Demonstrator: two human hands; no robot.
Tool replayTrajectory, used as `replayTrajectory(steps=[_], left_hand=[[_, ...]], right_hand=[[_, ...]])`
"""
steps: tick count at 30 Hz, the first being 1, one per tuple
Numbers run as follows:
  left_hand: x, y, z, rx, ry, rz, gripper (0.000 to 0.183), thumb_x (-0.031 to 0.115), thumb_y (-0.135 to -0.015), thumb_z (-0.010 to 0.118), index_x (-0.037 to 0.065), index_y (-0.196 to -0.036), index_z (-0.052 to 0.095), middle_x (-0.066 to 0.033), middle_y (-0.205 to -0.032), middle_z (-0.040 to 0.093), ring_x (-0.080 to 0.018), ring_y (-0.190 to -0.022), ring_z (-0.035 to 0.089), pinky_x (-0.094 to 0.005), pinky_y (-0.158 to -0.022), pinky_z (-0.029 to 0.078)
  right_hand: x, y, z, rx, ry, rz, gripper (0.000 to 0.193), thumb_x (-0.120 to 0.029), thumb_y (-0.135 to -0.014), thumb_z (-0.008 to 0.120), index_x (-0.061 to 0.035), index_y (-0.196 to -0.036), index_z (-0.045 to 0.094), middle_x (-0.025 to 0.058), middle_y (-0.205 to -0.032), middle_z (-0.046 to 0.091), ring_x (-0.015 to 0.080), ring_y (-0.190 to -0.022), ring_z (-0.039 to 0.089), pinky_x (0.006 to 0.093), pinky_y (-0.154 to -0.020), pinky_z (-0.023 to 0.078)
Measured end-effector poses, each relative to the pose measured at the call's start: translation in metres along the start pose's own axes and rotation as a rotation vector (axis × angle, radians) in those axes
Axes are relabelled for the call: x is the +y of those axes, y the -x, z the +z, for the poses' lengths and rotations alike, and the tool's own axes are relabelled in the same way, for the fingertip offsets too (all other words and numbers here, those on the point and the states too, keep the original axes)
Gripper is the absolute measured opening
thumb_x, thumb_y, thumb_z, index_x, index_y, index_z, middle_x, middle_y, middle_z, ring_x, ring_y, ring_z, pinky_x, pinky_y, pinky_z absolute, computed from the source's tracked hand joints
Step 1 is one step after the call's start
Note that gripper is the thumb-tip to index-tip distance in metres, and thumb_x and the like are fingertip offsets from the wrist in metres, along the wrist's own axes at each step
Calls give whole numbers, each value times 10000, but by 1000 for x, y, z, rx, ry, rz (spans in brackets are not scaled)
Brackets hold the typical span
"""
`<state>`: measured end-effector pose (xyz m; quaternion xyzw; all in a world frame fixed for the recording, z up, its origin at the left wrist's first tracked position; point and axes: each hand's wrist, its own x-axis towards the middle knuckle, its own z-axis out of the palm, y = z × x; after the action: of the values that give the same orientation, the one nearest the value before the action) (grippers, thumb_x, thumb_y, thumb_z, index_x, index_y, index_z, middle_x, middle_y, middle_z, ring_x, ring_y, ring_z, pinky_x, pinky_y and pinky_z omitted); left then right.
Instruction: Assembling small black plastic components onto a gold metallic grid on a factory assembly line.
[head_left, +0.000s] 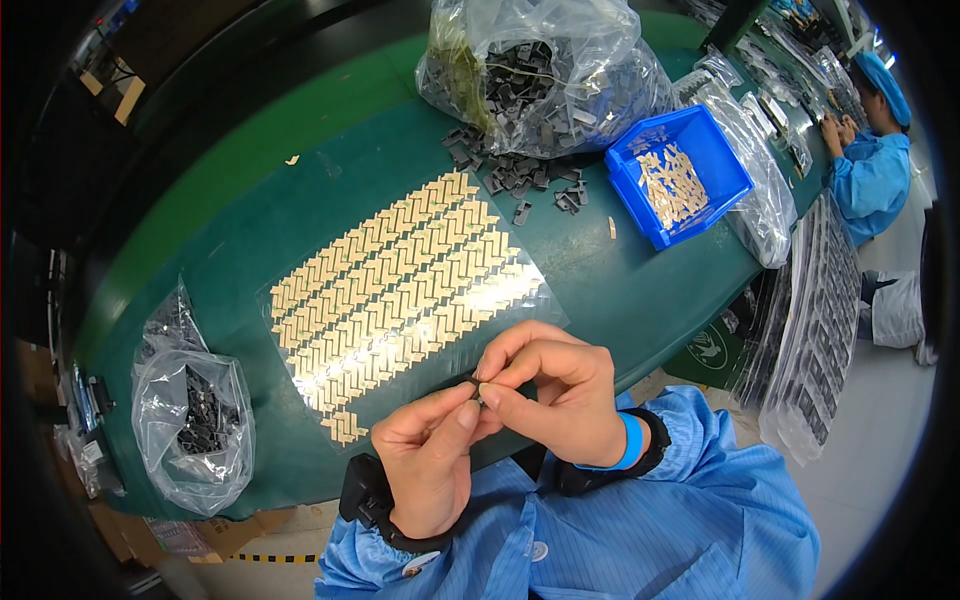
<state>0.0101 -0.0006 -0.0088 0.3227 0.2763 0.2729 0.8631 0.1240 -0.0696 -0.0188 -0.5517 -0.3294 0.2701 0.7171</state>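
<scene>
My left hand (pixel 430 455) and my right hand (pixel 555 400) meet above the near edge of the green table. Between their pinched fingertips sits a small dark part (pixel 477 388), mostly hidden by the fingers. Just beyond them lies a clear sheet covered with rows of beige adhesive pieces (pixel 400 280); some of the near rows are gone. Small dark grey plastic parts (pixel 515 175) lie loose at the back, spilling from a large clear plastic bag (pixel 610 60) full of the same kind.
A blue bin (pixel 715 205) at the right holds beige scraps (pixel 670 185). On the left, a clear bag (pixel 160 440) contains black parts (pixel 207 415). Bagged sheets (pixel 810 330) stand beyond the table's right edge. A co-worker in blue (pixel 870 180) works at the far right.
</scene>
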Motion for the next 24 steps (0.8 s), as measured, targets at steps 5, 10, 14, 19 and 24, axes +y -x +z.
replayTrajectory(steps=[5, 10, 14, 19, 24], left_hand=[[1, -1, 1, -6, 7, 0, 166, -11, -808, 535, -70, -958, 577, -169, -887, 616, -204, -769, 620, -310, -734, 524], [-1, -1, -3, -15, 10, 19, 159, -11, -807, 536, -73, -947, 579, -170, -874, 618, -200, -758, 619, -308, -731, 524], [0, -1, -1, -13, 25, -5, 164, -8, -807, 535, -72, -953, 578, -176, -871, 618, -206, -770, 623, -299, -722, 528], [0, -1, -3, -21, 82, -40, 175, -6, -816, 515, -72, -967, 573, -185, -888, 614, -225, -801, 625, -300, -724, 533], [1, -2, -4, -58, 142, -56, 189, -18, -821, 499, -66, -991, 566, -189, -918, 608, -229, -813, 623, -307, -739, 530]], right_hand=[[-1, 0, 1, -25, 17, -20, 54, 22, -688, 634, 5, -692, 583, 67, -809, 573, 112, -732, 548, 224, -636, 438], [-1, 0, 0, -47, 3, 11, 50, 22, -689, 631, 5, -692, 584, 69, -813, 575, 111, -734, 548, 224, -639, 437], [-2, 0, -1, -38, -34, 51, 47, 19, -691, 631, 3, -693, 587, 69, -817, 576, 111, -733, 545, 223, -646, 433], [-1, -1, -2, -36, -43, 46, 47, 22, -692, 628, 1, -693, 587, 70, -814, 575, 114, -738, 542, 225, -656, 428], [-1, -1, -2, -34, -54, 59, 47, 29, -694, 623, 0, -696, 586, 68, -815, 573, 116, -745, 541, 226, -662, 425]])
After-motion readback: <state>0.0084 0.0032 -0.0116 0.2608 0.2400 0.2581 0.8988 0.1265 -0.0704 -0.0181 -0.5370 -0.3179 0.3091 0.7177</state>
